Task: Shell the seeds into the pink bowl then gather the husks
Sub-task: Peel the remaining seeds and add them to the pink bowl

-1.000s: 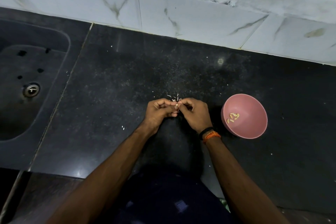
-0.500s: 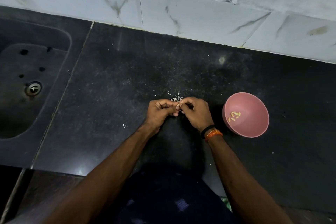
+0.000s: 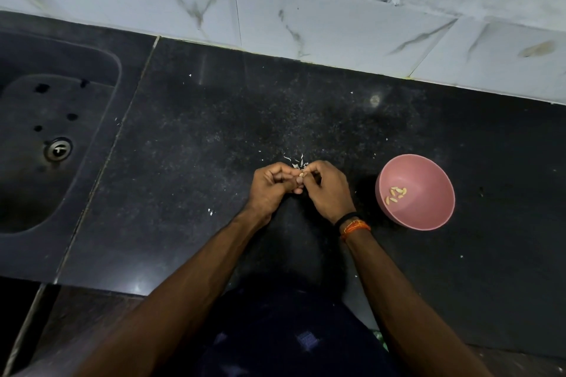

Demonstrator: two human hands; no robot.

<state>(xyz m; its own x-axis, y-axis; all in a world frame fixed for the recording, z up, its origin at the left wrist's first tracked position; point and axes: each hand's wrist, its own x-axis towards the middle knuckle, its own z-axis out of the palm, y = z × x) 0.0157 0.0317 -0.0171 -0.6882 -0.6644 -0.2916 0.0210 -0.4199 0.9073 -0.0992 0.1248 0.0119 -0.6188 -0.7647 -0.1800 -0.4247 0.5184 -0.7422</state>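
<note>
On the black counter [image 3: 306, 107], near its front edge, the two hands meet fingertip to fingertip. The left hand [image 3: 271, 185] has its fingers curled in and pinches a small pale seed [image 3: 301, 175] at its tips; the right hand [image 3: 326, 188], fingers also curled, pinches the same seed from the other side, so the seed sits right between the two thumbs and forefingers. Whether the shell is already split cannot be told at this size. Just beyond the fingertips, a small cluster of white husks [image 3: 295, 161] lies on the counter, too fine to count exactly; a few more white flecks are scattered further off.

To the right of the right hand, apart from it, stands one pink bowl [image 3: 428, 211]. Inside it, towards its left wall, lie the shelled seeds [image 3: 396, 193], about seven pale yellow pieces close together.

The right wrist wears two bands [image 3: 352, 223], one black and one orange. At far left is one dark sink [image 3: 46, 131] with a metal drain [image 3: 58, 149]. White marbled tiles [image 3: 306, 18] run behind the counter. No writing or brand is legible anywhere.
</note>
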